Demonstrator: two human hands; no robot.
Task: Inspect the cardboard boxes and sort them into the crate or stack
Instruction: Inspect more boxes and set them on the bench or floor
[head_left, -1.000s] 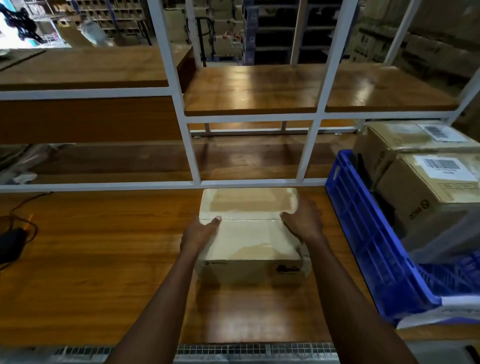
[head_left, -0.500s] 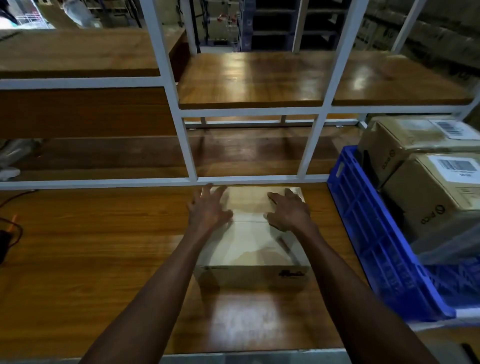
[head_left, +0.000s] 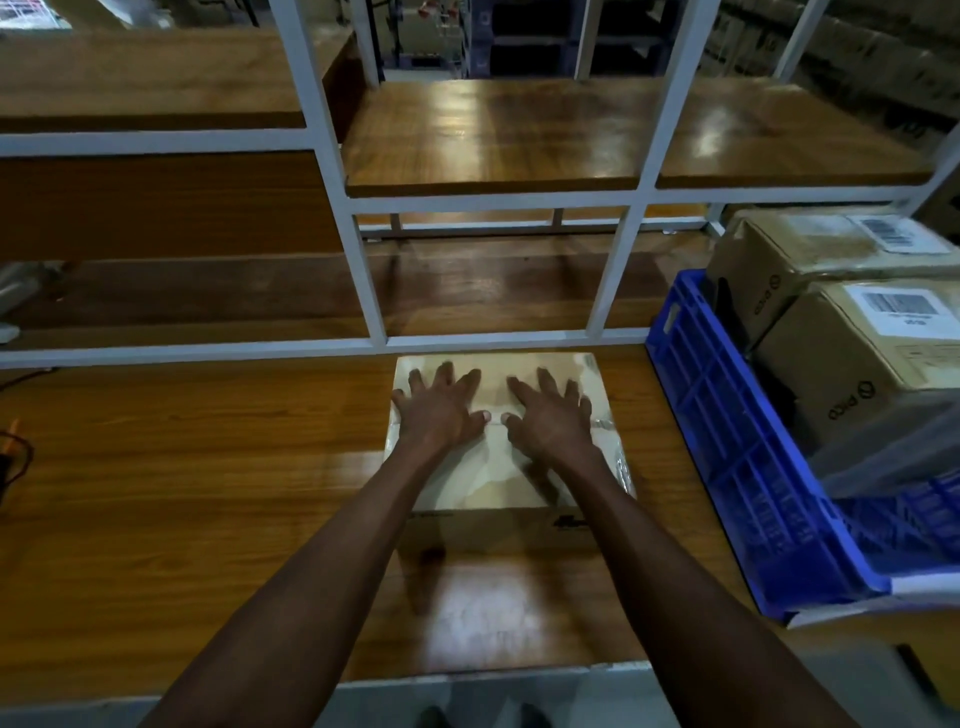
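On the wooden table (head_left: 208, 493), a closed cardboard box (head_left: 498, 483) lies flat against the white shelf frame (head_left: 374, 291), long axis running away from the person. The left hand (head_left: 441, 410) and right hand (head_left: 550, 415) press its top, fingers spread flat, gripping nothing. Right, the blue crate (head_left: 727, 441) holds two labelled cartons (head_left: 857, 364).

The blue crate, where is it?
In the head view the blue crate sits at the right end of the table, right of the box under both hands, and holds two labelled boxes.

Head-worn view, forward and downward.
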